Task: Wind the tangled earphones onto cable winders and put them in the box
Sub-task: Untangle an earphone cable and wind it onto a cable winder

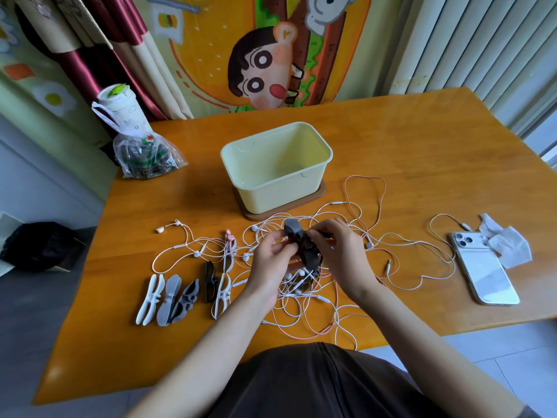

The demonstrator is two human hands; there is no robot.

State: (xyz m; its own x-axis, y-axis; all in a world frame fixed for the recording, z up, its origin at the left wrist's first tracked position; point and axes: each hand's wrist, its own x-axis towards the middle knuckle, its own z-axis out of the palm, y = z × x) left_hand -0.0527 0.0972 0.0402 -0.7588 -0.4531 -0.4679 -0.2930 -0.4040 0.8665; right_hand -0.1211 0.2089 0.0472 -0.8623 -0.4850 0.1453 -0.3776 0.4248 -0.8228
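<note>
Gripping dark cable winder (297, 236) in curled left hand (271, 257) and right hand (336, 251) above tangled earphones (301, 292), probably to begin winding, with open box (328, 152) kept within reach.

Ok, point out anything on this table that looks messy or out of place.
The earphones lie in one knotted heap of cables in front of the box, beneath the left hand and right hand gripping a dark winder. At the right, a phone and a crumpled tissue have no part in the winding. Nothing looks spilled or broken.
</note>
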